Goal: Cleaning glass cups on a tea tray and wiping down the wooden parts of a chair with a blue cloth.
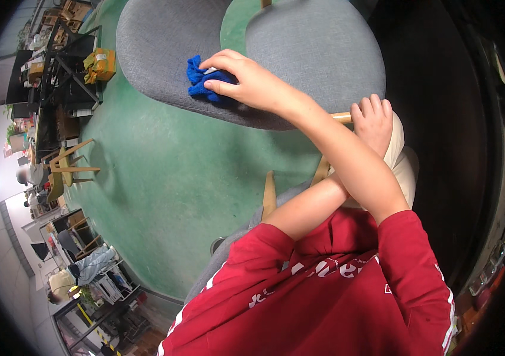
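Observation:
My right hand [250,80] is closed on a bunched blue cloth [200,90], which touches the grey fabric of the curved chair back [163,47]. Something small and white shows between its thumb and fingers; I cannot make out what it is. My right forearm crosses over my left one. My left hand [374,126] lies over my knee, fingers stretched out, beside a wooden chair part [341,117]. Whether it touches the wood is hard to tell. Right above it is the rounded grey chair seat [323,56].
Green floor [169,178] stretches to the left. A yellow-green chair with wooden legs [69,166], a yellow package [103,64] and a black-framed table [68,65] stand there. A dark surface [442,118] lies along my right side. Several people and furniture appear at the far left.

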### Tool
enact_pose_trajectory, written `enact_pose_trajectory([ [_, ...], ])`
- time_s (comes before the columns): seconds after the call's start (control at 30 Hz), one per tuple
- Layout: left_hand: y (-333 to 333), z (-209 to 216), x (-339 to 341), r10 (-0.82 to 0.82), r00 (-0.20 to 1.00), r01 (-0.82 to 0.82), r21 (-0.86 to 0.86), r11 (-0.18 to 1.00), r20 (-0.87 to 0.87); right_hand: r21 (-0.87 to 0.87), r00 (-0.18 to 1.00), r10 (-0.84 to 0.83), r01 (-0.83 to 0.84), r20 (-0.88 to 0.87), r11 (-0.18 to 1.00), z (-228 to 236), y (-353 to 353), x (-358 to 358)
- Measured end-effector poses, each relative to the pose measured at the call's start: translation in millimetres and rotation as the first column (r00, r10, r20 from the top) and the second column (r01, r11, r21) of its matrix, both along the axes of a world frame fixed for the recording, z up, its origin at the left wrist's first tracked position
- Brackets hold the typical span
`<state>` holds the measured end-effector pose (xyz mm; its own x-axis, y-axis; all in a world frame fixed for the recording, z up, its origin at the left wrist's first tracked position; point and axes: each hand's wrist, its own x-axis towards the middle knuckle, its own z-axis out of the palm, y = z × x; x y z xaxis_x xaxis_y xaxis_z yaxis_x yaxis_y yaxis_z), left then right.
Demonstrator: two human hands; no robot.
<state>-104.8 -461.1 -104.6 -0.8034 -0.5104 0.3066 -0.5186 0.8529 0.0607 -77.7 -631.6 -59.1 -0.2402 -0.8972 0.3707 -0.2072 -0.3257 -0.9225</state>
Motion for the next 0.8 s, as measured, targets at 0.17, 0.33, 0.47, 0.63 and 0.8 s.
enact_pose_trajectory([
  [0.17, -3.5, 4.2, 3.8, -0.022, 0.999, 0.023, -0.02, 1.0, 0.047, 0.32, 0.964, 0.238, -0.19, -0.118, 0.928, -5.7, 10.5, -20.1],
  [0.33, -2.2, 5.3, 3.5, -0.032, 0.998, 0.032, -0.01, 0.999, 0.049, 0.633, 0.91, 0.394, -0.231, -0.128, 0.739, -7.7, 7.2, -35.7],
  [0.47, -5.1, 7.5, 5.1, -0.042, 0.997, 0.042, 0.005, 0.999, 0.068, 0.838, 0.839, 0.493, -0.086, -0.231, 0.539, -1.1, 8.1, -34.7],
  [0.63, -4.7, 4.7, 4.9, -0.045, 0.997, 0.046, -0.007, 0.999, 0.057, 0.863, 0.755, 0.529, 0.096, -0.388, 0.496, -15.1, 7.0, -26.1],
  [0.8, -2.1, -0.8, 0.3, -0.007, 1.0, 0.007, -0.005, 1.0, -0.006, 0.529, 0.907, 0.206, 0.022, -0.368, 0.848, -11.5, 12.0, -9.3],
])
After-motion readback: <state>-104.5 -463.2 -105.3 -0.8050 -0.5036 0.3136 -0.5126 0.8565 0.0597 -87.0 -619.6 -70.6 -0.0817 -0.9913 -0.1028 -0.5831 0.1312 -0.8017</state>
